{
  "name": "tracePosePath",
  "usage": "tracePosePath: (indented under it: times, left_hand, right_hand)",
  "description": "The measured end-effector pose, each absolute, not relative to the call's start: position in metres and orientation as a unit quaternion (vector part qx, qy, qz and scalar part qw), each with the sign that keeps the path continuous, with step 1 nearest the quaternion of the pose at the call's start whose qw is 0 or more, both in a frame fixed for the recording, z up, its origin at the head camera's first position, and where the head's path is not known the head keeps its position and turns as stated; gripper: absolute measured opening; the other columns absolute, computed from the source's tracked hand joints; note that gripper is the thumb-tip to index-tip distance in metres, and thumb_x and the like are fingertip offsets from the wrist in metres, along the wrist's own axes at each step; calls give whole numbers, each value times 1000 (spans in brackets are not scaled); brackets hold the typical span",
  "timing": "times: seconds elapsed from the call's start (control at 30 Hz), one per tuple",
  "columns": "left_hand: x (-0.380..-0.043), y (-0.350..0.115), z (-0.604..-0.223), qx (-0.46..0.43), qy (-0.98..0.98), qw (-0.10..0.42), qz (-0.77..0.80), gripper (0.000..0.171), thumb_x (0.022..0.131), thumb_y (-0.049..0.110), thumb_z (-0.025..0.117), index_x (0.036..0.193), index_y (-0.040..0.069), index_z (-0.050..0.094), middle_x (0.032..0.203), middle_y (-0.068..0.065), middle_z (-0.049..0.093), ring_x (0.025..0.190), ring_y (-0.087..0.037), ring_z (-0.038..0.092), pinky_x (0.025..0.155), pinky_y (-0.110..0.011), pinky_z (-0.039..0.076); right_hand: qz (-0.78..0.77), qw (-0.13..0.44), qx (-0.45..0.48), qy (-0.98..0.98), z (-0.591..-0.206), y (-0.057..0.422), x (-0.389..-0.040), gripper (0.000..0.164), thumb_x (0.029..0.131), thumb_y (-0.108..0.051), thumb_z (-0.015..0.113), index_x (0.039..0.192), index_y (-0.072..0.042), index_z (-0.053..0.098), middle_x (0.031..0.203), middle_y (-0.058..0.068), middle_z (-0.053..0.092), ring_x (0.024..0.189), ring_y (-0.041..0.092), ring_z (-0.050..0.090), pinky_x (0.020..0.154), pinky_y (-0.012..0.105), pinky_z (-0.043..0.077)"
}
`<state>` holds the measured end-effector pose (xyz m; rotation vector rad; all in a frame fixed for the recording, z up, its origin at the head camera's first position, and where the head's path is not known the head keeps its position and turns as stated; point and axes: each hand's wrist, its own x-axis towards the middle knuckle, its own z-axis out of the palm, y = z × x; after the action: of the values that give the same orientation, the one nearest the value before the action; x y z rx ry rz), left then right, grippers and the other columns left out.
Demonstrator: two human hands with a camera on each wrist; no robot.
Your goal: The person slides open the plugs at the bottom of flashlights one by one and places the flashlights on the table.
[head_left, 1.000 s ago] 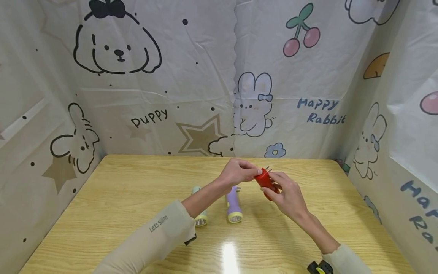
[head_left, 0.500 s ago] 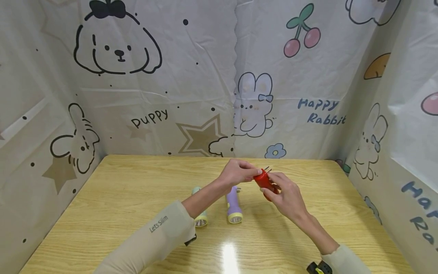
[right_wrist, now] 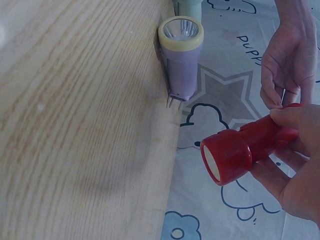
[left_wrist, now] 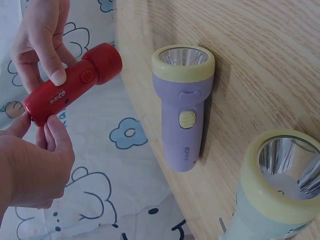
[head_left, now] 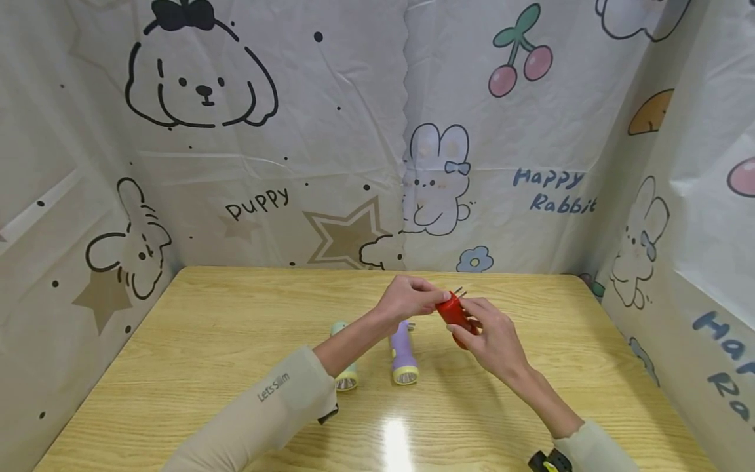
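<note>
A red flashlight (head_left: 453, 313) is held in the air above the far part of the table. My left hand (head_left: 409, 296) pinches its tail end between thumb and fingers, where two metal plug prongs (head_left: 461, 292) stick out. Around its body, my right hand (head_left: 492, 334) keeps a grip with thumb and fingers. The right wrist view shows its wide head (right_wrist: 227, 157) with a pale front, pointing away from the left hand. A switch button (left_wrist: 87, 76) shows on its side in the left wrist view.
A purple flashlight (head_left: 404, 354) with a yellow rim lies on the wooden table (head_left: 236, 328), its own prongs (right_wrist: 175, 103) out. Left of it lies a mint flashlight (head_left: 346, 379), partly hidden by the left forearm. A printed curtain (head_left: 348, 131) stands behind the table.
Both hands keep their hold on the red flashlight. It has shifted very slightly left and down; the other flashlights stay in place.
</note>
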<state>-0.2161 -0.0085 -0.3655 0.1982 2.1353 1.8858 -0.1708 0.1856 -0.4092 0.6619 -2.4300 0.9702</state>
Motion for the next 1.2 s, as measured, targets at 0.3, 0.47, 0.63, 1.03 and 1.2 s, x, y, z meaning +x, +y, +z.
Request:
tracePosePath:
  times: [0.3,0.47,0.63,1.03,1.2]
  left_hand:
    - [-216,-8,-366,70,733,141,662,20,88,21,78,91,1,76,96,-6,69,82,-21,68,85,-38,57]
    - [-216,-6,-367,66,734,138,662,19,89,20,78,91,2,76,95,-6,70,82,-20,68,85,-37,57]
    - [-215,-4,-367,62,737,135,660,18,90,20,76,94,2,75,95,-6,70,85,-22,70,86,-38,56]
    - [-213,0,-370,75,731,134,665,18,95,14,70,104,0,75,101,-6,71,95,-23,70,87,-34,56]
    - [-211,2,-370,88,744,135,649,22,96,15,68,111,0,75,109,-7,71,101,-23,69,90,-34,54]
  right_hand:
    - [361,208,237,-878,-408,186,-171,45,82,-4,82,125,-2,67,115,13,66,94,28,69,70,39,60]
    - [361,204,235,-879,-409,186,-171,44,83,-5,82,125,-2,67,114,13,66,93,28,69,70,38,60]
    - [357,200,228,-884,-408,187,-171,44,84,-6,81,125,-2,67,115,14,66,92,28,69,69,39,60]
    - [366,174,197,-893,-407,189,-171,42,85,-8,81,123,0,67,112,15,66,90,28,67,68,36,60]
    - [365,162,178,-899,-406,190,-170,41,85,-10,81,122,1,67,110,14,67,89,27,66,68,36,60]
